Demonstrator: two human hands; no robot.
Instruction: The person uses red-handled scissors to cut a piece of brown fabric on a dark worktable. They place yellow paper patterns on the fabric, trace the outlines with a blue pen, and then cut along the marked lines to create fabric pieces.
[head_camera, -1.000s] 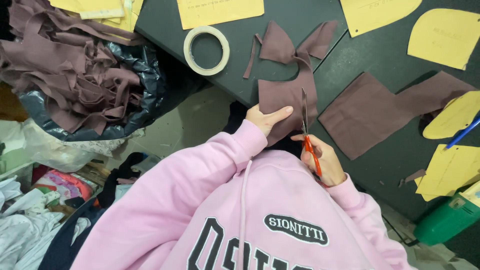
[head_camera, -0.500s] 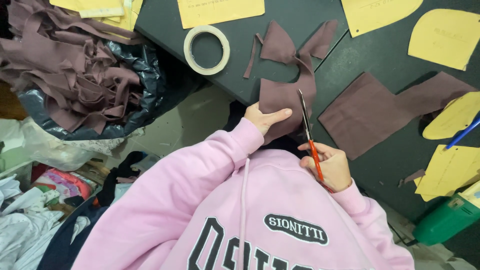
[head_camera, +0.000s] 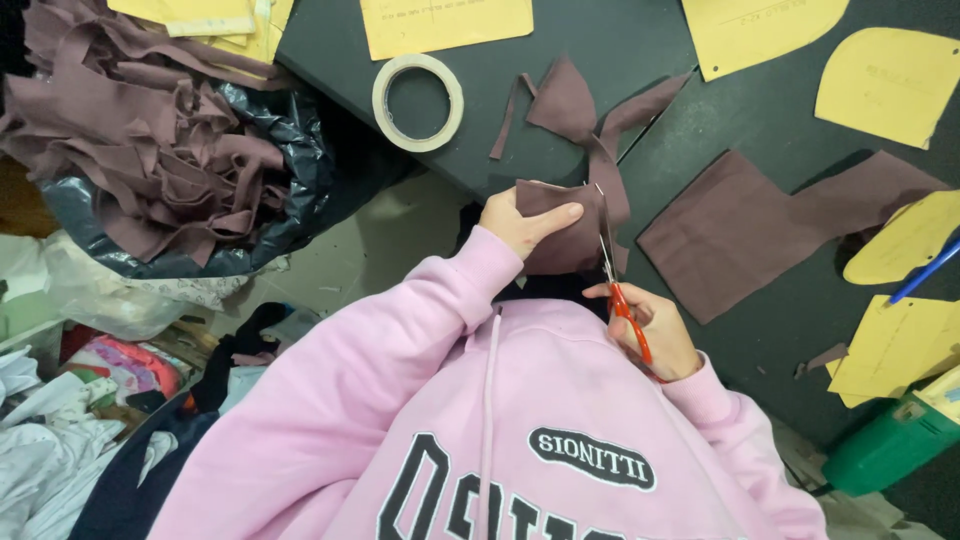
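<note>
My left hand (head_camera: 522, 222) pinches a maroon fabric piece (head_camera: 562, 240) at the near edge of the dark table (head_camera: 640, 90), thumb on top. My right hand (head_camera: 657, 330) grips red-handled scissors (head_camera: 618, 285), whose blades run up along the right side of that piece. A cut strip of the same cloth (head_camera: 600, 130) trails away from the piece onto the table. Pink sweatshirt sleeves cover both my arms.
A ring of tape (head_camera: 418, 101) lies left of the strip. A larger maroon cloth piece (head_camera: 760, 225) sits to the right. Yellow paper patterns (head_camera: 880, 70) lie around the table. A black bag of maroon scraps (head_camera: 160, 170) is at left; a green box (head_camera: 890, 445) at lower right.
The scissors have moved further up along the fabric's right side. My left hand has shifted its hold slightly on the piece.
</note>
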